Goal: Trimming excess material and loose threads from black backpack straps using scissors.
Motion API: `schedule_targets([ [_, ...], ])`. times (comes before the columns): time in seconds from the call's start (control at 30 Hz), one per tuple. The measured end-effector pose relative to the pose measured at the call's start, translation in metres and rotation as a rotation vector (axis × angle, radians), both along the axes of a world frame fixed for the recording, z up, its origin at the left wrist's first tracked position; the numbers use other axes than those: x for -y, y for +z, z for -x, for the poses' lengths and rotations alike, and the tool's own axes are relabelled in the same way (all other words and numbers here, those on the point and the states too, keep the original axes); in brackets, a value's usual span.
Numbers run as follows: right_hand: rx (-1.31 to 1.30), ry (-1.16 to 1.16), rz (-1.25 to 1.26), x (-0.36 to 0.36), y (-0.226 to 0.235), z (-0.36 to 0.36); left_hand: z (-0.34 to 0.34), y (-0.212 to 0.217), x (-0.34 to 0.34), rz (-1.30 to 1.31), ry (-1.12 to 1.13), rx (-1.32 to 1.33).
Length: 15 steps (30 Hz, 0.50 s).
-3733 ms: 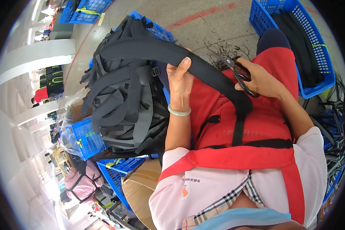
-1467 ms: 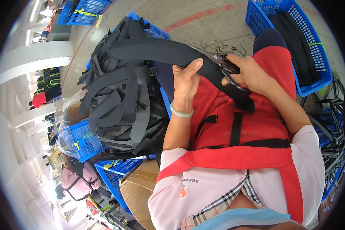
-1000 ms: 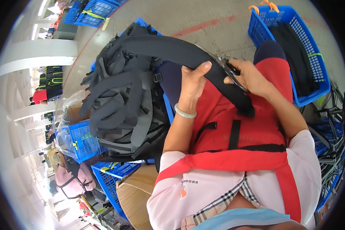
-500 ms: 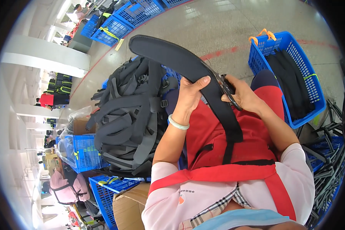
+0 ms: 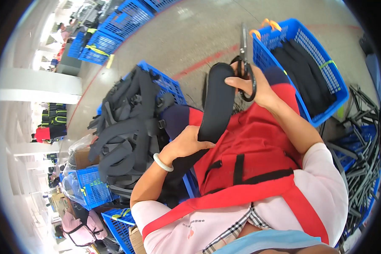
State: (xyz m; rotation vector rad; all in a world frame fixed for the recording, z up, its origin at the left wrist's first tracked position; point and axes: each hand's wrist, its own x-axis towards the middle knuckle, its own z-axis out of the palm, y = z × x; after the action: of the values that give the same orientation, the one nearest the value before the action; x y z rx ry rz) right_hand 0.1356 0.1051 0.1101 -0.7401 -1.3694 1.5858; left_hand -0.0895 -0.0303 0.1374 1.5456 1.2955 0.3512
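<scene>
A long black padded shoulder strap (image 5: 216,103) stands nearly upright over my red apron. My left hand (image 5: 184,146) grips its lower part; a pale bangle circles that wrist. My right hand (image 5: 253,85) touches the strap's rounded upper end and holds black-handled scissors (image 5: 244,57), their blades pointing up and away. To my left a blue crate (image 5: 165,86) is heaped with more black padded straps (image 5: 127,127).
A blue basket (image 5: 302,40) at my right holds flat black strips. Black webbing pieces (image 5: 360,148) lie piled at the far right. More blue crates (image 5: 91,188) and a cardboard box stand at lower left, others far back. Grey floor with a red line stretches ahead.
The strap has swung from lying across my lap to standing upright. My right hand rose with the scissors, blades now pointing up. My left hand slid down to the strap's lower part.
</scene>
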Motion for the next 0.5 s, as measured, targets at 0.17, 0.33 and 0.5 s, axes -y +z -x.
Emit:
schedule_targets([
  [0.17, 0.048, 0.127, 0.158, 0.018, -0.036, 0.0, 0.004, -0.015, -0.004, -0.259, -0.072, -0.462],
  [0.33, 0.087, 0.199, 0.095, 0.022, -0.029, 0.005, -0.026, -0.013, -0.036, -0.157, 0.381, 0.518],
  [0.5, 0.161, 0.271, 0.215, 0.03, -0.009, -0.004, -0.03, -0.025, -0.048, -0.043, 0.435, 0.675],
])
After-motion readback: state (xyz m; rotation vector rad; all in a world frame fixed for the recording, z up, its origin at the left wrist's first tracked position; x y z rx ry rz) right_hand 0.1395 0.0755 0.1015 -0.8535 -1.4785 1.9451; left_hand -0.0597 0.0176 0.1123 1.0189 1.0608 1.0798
